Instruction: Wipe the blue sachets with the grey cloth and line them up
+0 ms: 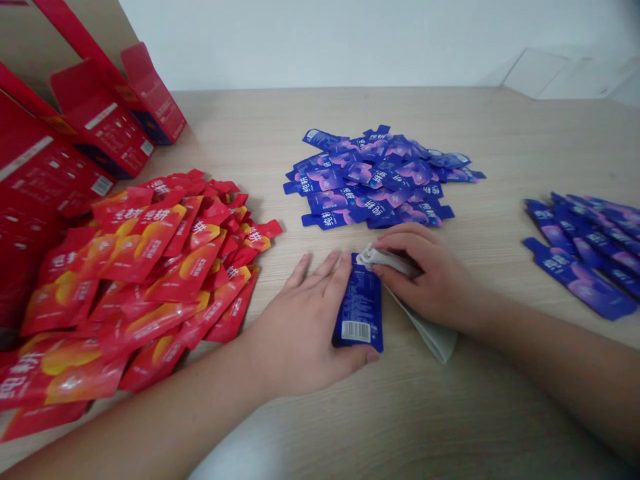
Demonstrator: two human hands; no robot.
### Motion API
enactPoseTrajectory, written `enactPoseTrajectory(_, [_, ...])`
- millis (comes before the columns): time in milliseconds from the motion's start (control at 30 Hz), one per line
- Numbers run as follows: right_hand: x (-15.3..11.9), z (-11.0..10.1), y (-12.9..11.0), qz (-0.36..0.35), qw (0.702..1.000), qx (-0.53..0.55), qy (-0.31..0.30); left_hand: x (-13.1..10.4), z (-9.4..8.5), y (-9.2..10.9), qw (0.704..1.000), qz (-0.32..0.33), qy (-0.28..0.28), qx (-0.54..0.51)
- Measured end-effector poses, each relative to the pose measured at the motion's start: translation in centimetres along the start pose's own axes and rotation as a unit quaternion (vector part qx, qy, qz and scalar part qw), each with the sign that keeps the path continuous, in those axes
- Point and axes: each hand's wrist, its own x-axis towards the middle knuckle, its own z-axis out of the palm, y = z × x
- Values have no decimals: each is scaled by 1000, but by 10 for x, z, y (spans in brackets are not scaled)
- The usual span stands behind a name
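Note:
A blue sachet [361,303] lies back side up on the table in front of me, its barcode towards me. My left hand [310,327] rests flat with fingers spread, its thumb and forefinger along the sachet's left and lower edges. In my right hand [425,273] is a folded white cloth [425,330], pinched between thumb and fingers. One bunched end of the cloth touches the sachet's top; the rest trails down to the right over the table.
Red sachets [165,267] are heaped at the left, beside red boxes [113,127]. Blue sachets [375,180] form a pile beyond my hands, and more blue sachets [590,247] lie at the right. A white wall [325,43] stands behind the wooden table [240,127].

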Motion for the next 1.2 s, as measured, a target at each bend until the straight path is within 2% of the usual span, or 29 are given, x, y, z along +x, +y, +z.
enactPoseTrajectory(67, [-5, -2, -14, 8, 998, 47, -31, 1, 0, -1, 1000, -10, -1, -14])
enactPoseTrajectory(200, [-9, -2, -33, -66, 974, 108, -188, 2, 0, -1, 999, -22, -1, -36])
enactPoseTrajectory(267, [-7, -1, -33, -89, 970, 89, -206, 2, 0, 0, 999, -25, -1, -40])
enactPoseTrajectory(367, [1, 1, -22, -69, 976, 30, -202, 2, -1, 1, 999, -30, -3, -42])
enactPoseTrajectory(533, [9, 5, 2, -24, 989, -25, -145, 3, 0, 3, 998, -41, -4, -38])
enactPoseTrajectory(700, [5, 2, -1, -12, 998, -8, -68, 5, 3, 1, 998, -48, 2, -27])
enactPoseTrajectory(767, [2, -3, -11, -26, 993, 46, -105, 5, 3, 1, 998, -56, 3, -29])
enactPoseTrajectory(867, [-2, -8, -28, -61, 965, 140, -214, 5, 3, 1, 997, -62, 0, -37])
enactPoseTrajectory(933, [-3, -9, -34, -65, 952, 154, -255, 5, 2, 1, 997, -60, -2, -39])
enactPoseTrajectory(1033, [1, -5, -29, -47, 963, 109, -241, 5, 1, 3, 998, -60, -6, -33])
enactPoseTrajectory(1200, [10, 5, 1, -11, 986, 10, -166, 6, 2, 4, 998, -58, 3, -24])
